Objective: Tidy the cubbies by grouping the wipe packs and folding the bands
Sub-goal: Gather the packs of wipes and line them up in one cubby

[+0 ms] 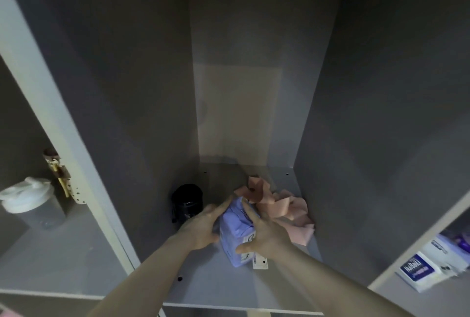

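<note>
Wipe pack: a pale purple wipe pack (235, 230) stands on the floor of the middle cubby (218, 283), low centre of the frame, tilted with its top leaning away from the camera.
Left hand: the left hand (201, 227) lies against the pack's left side, fingers fairly straight and reaching along it toward the top; whether the thumb wraps behind is hard to say.
Right hand: the right hand (265, 234) holds the pack's right side and front, fingers laid over the upper face and thumb curled round the lower edge, so the pack is held between both hands.
Hidden on the pack: the right hand covers most of the printed label; only a white patch shows below the thumb, its lettering too blurred to read.
Bands: a crumpled heap of pink bands (276, 208) lies just behind and right of the pack, touching it, against the cubby's right wall.
Black container: a dark round container (187, 202) stands left of the hands, partly hidden by the left hand.
Left cubby: a cup with a white lid (25, 196) sits at the left edge.
Right cubby: white and blue wipe packs (427, 269) lie at the lower right, cut off by the frame.
</note>
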Available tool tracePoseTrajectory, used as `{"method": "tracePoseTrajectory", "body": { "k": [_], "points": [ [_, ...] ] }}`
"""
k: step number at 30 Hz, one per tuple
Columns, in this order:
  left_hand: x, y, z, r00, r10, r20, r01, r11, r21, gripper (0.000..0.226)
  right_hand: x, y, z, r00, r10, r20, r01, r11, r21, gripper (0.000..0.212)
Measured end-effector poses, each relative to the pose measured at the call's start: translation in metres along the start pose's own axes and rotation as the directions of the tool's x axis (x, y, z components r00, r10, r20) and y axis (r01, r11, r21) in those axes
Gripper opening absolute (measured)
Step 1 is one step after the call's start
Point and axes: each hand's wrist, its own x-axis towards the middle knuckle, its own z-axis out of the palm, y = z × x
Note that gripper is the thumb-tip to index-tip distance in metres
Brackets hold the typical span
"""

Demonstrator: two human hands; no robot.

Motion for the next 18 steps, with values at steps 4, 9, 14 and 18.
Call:
{"method": "tracePoseTrajectory", "body": {
  "k": [4, 9, 14, 18],
  "points": [
    [-0.005, 0.002, -0.005, 1.0, 0.008, -0.029, -0.009, 0.999, -0.042, 0.102, -0.006, -0.001, -0.008, 1.0, -0.001, 0.008, 0.001, 0.998, 0.063, 0.118],
    [-0.018, 0.013, -0.017, 0.995, 0.028, -0.092, -0.033, 0.998, -0.046, 0.106, -0.017, -0.007, -0.024, 0.999, -0.033, -0.009, 0.033, 0.997, 0.068, 0.114],
    [-0.041, 0.027, -0.026, 0.982, 0.034, -0.185, -0.051, 0.995, -0.089, 0.105, -0.031, -0.011, -0.031, 0.991, -0.09, -0.095, 0.103, 0.985, 0.138, 0.124],
    [-0.067, 0.045, -0.032, 0.959, 0.05, -0.279, -0.101, 0.98, -0.173, 0.104, -0.062, -0.015, -0.033, 0.975, -0.129, -0.183, 0.161, 0.972, 0.173, 0.118]
  ]
}}
